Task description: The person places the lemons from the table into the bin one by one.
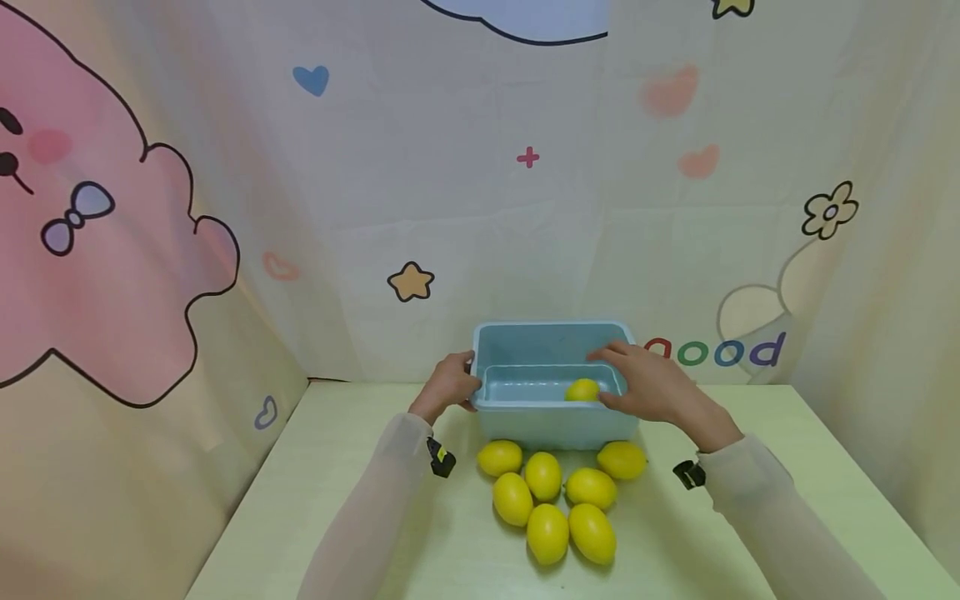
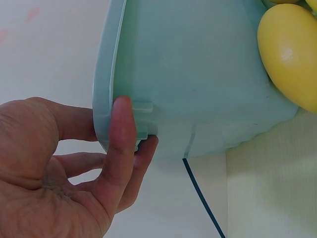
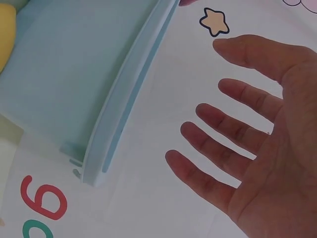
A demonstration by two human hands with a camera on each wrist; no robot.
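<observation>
A light blue plastic bin stands towards the back of the table, with one yellow lemon lying inside at its right part. My left hand grips the bin's left end; in the left wrist view its thumb and fingers curl round the rim. Over the right side of the bin hovers my right hand. Its fingers are spread and hold nothing in the right wrist view, apart from the rim. In front of the bin lie several more lemons in a loose group.
The pale table runs back to a printed curtain hanging directly behind the bin. More curtain closes in the left and right sides. A lemon lies close to the bin's front right corner.
</observation>
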